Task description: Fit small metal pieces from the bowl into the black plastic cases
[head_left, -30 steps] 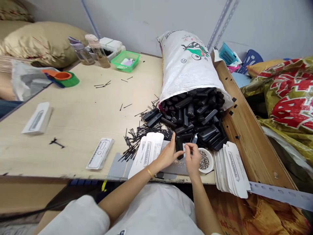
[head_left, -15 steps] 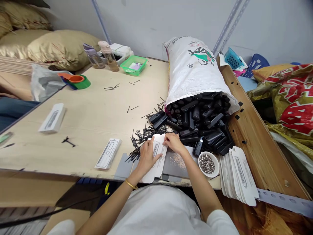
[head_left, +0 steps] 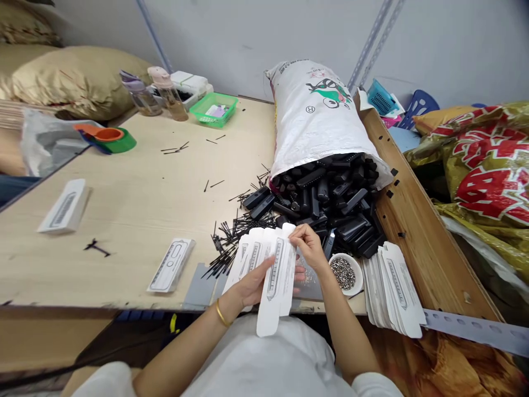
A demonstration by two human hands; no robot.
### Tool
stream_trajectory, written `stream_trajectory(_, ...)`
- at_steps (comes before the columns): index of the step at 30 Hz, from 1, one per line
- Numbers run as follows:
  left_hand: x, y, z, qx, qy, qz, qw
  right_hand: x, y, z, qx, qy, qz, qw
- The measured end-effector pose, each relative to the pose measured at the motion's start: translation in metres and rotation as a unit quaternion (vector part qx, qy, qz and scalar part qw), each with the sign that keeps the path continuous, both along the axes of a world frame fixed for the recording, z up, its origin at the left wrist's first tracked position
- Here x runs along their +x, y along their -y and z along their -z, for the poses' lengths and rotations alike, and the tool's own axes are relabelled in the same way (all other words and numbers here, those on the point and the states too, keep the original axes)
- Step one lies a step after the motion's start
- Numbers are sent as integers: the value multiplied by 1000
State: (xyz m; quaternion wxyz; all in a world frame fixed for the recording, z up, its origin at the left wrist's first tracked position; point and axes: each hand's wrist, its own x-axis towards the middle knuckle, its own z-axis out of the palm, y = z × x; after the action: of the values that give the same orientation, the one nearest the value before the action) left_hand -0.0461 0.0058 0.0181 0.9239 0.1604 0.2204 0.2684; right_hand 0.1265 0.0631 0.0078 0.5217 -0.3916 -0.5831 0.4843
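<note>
My left hand [head_left: 257, 280] grips a white flattened carton [head_left: 276, 286] with a printed line drawing on it. The thumb lies across its front, and the fingertips show beyond its right edge. Up at the top right corner, my right hand [head_left: 311, 246] pinches the carton's edge. More flat cartons [head_left: 247, 255] fan out just left of it, partly hidden behind my left hand. A grey mat [head_left: 316, 288] lies beneath. Close to my right forearm stands a white bowl of small metal pieces [head_left: 344, 274]. A stack of flat cartons [head_left: 392, 289] sits farther right.
A white sack [head_left: 322, 121] spills black plastic parts [head_left: 330, 193] behind my hands. Thin black sticks [head_left: 235, 231] lie scattered beside them. Made-up boxes [head_left: 171, 266], a tape dispenser [head_left: 109, 138], bottles [head_left: 167, 94] and a green basket [head_left: 214, 109] stand leftward. A wooden board [head_left: 421, 220] edges the right.
The cartons have come up off the mat and fanned out, with one tilted toward me. My left hand now wraps around it. The whole view has shifted slightly.
</note>
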Motion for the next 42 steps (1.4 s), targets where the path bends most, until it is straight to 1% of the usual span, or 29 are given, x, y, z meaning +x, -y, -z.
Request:
stream_trajectory(2,4,0,-1,2,-51,-15,999,0,3,-1,-8,0,-30,1000)
stream_trajectory(4,7,-2,-1,23,-103,-19,994,1,6,-1,-27,-40,-59,997)
stream_trajectory(5,8,-3,-1,35,-126,-17,991,1,7,-1,-35,-57,-59,996)
stream_trajectory(6,9,-4,-1,49,-150,-18,987,1,8,0,-41,-68,-43,996)
stream_trajectory(7,10,-5,0,64,-176,-27,982,0,10,1,-45,-74,-8,996)
stream_trajectory(9,12,-7,1,107,-228,-74,965,-4,16,3,-57,-65,73,994)
stream_trajectory(10,13,-8,1,139,-256,-108,950,-6,20,5,-62,-52,100,992)
stream_trajectory(11,14,-8,2,176,-286,-139,932,-9,24,7,-67,-33,112,991)
stream_trajectory(13,15,-8,5,255,-346,-179,885,-15,34,10,-80,15,108,991)
stream_trajectory(15,17,-7,8,315,-390,-189,844,-21,42,14,-97,50,119,987)
stream_trajectory(17,18,-5,13,346,-404,-180,827,-27,47,17,-116,41,130,984)
stream_trajectory(19,19,-3,17,365,-400,-171,823,-32,49,19,-130,0,128,983)
stream_trajectory(21,20,-3,21,363,-386,-162,832,-34,48,21,-136,-48,138,980)
stream_trajectory(23,20,-2,23,329,-374,-156,853,-34,46,21,-140,-75,146,976)
stream_trajectory(25,20,-2,24,277,-363,-144,878,-31,43,20,-153,-78,117,978)
stream_trajectory(26,20,-2,24,263,-362,-138,884,-30,42,19,-163,-77,99,979)
stream_trajectory(27,21,-1,24,264,-368,-134,882,-29,40,18,-174,-79,87,978)
stream_trajectory(28,21,-1,24,277,-380,-130,873,-28,39,17,-185,-87,85,975)
stream_trajectory(31,23,0,24,333,-425,-123,833,-27,34,17,-222,-119,110,962)
stream_trajectory(33,23,-2,25,348,-438,-115,821,-29,33,18,-239,-113,121,957)
stream_trajectory(34,23,-4,25,349,-439,-112,820,-29,33,19,-238,-105,125,957)
stream_trajectory(36,22,-8,27,344,-434,-117,824,-29,37,21,-211,-84,129,965)
stream_trajectory(39,18,-12,29,317,-408,-133,845,-26,46,25,-166,-49,113,978)
stream_trajectory(41,13,-11,30,303,-397,-134,856,-23,49,28,-177,-46,111,977)
stream_trajectory(42,11,-8,29,310,-389,-124,859,-22,49,31,-190,-56,133,971)
